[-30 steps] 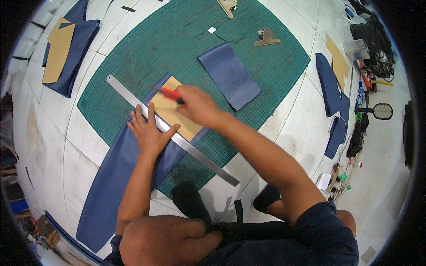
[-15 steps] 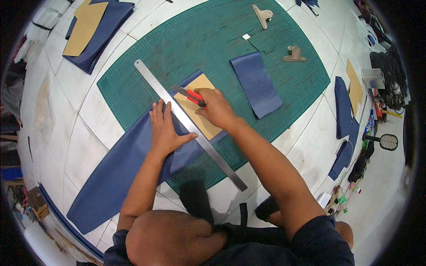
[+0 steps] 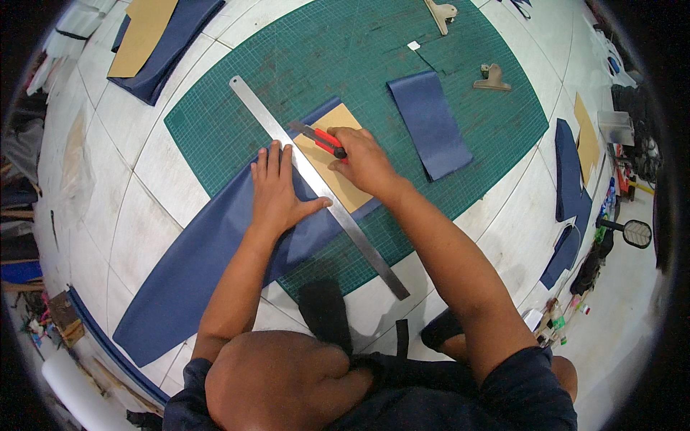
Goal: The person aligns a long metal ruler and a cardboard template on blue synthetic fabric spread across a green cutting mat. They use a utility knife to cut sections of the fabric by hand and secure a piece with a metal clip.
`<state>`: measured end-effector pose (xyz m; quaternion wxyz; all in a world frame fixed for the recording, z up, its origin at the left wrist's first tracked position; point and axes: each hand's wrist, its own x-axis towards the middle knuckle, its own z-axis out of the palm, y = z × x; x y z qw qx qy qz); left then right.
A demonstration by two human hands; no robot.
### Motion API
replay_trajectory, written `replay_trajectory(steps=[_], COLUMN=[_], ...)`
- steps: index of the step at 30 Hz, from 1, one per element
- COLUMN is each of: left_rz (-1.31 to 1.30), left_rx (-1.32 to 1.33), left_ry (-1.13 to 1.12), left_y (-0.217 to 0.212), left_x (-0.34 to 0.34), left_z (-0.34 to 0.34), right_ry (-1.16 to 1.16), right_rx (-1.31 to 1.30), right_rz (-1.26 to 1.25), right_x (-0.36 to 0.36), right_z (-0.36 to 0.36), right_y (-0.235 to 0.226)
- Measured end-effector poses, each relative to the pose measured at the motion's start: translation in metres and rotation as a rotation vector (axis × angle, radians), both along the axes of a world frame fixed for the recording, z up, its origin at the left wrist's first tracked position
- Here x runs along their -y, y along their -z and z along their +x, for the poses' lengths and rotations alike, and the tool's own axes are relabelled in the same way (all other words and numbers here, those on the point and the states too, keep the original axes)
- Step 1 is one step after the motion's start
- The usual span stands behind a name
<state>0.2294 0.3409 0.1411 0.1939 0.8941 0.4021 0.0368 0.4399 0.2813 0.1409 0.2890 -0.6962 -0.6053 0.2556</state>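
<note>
My left hand (image 3: 278, 188) lies flat with its fingers spread. Its fingertips and thumb press the steel ruler (image 3: 312, 175) down over a long piece of blue fabric (image 3: 194, 269). My right hand (image 3: 366, 161) grips a red and black utility knife (image 3: 325, 138), its blade end pointing up-left by the ruler's edge. Under the knife a tan card template (image 3: 339, 115) lies on the blue fabric, along the right side of the ruler. I cannot tell whether the blade touches the fabric. All of this rests on a green cutting mat (image 3: 215, 122).
A separate blue fabric strip (image 3: 431, 126) lies on the mat to the right. Two metal clips, one far (image 3: 441, 16) and one nearer (image 3: 492, 77), sit beyond it. Folded blue fabric (image 3: 162, 75) with tan card is at far left. More cut blue fabric (image 3: 568, 172) lies on the tiles at right.
The whole view has shifted slightly, moving the mat and clips up and right. My left hand still presses the ruler, and my right hand still holds the knife near the ruler's edge.
</note>
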Motion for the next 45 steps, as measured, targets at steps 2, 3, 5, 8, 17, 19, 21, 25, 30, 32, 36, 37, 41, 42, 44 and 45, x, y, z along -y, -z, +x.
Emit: replay_trajectory(steps=[2,3,5,8,17,19,21,25,30,32,36,37,41,42,44,45], left_rz=[0.004,0.016,0.017,0.030,0.013,0.010,0.001,-0.024,-0.035,-0.037,-0.038,-0.041,-0.048,-0.057,-0.043,-0.037], left_rx=[0.007,0.005,0.007,0.007,-0.051,-0.087,-0.126,-0.184,-0.199,-0.181,-0.183,-0.186,-0.200,-0.205,-0.165,-0.157], left_ry=[-0.004,0.000,0.000,0.009,0.016,0.022,0.029,0.021,0.013,0.008,0.010,0.012,0.018,0.019,0.015,0.009], left_y=[0.001,0.001,0.002,0.002,0.000,-0.002,-0.005,-0.009,-0.011,-0.011,-0.011,-0.011,-0.011,-0.011,-0.011,-0.011], left_x=[0.000,0.000,0.000,0.000,-0.002,-0.002,-0.002,-0.001,-0.001,0.000,-0.001,-0.001,-0.003,-0.003,-0.003,-0.002], left_z=[0.001,0.001,0.001,0.001,0.003,0.005,0.006,0.010,0.012,0.011,0.011,0.012,0.011,0.011,0.010,0.010], right_ry=[0.014,0.020,0.015,0.019,-0.008,-0.019,-0.028,0.010,0.021,0.006,0.002,0.003,0.002,-0.001,-0.010,-0.008], right_rx=[0.003,0.006,-0.005,0.001,0.017,0.008,-0.015,0.016,0.008,0.007,0.025,0.024,0.035,0.038,-0.003,-0.025], right_rz=[0.029,0.008,0.009,-0.004,0.056,-0.003,-0.050,0.047,0.035,0.067,0.080,0.081,0.087,0.047,0.056,0.024], right_x=[0.000,0.000,0.001,0.001,0.001,0.001,0.001,0.001,0.001,0.001,0.002,0.002,0.002,0.001,0.001,0.000], right_z=[-0.001,-0.001,-0.001,-0.001,0.001,0.002,0.003,0.000,-0.001,-0.001,-0.001,-0.001,-0.001,0.000,0.001,0.001], right_y=[-0.001,-0.001,-0.002,-0.002,0.001,-0.001,-0.003,-0.005,-0.004,-0.003,-0.001,0.000,0.002,0.002,0.001,0.000])
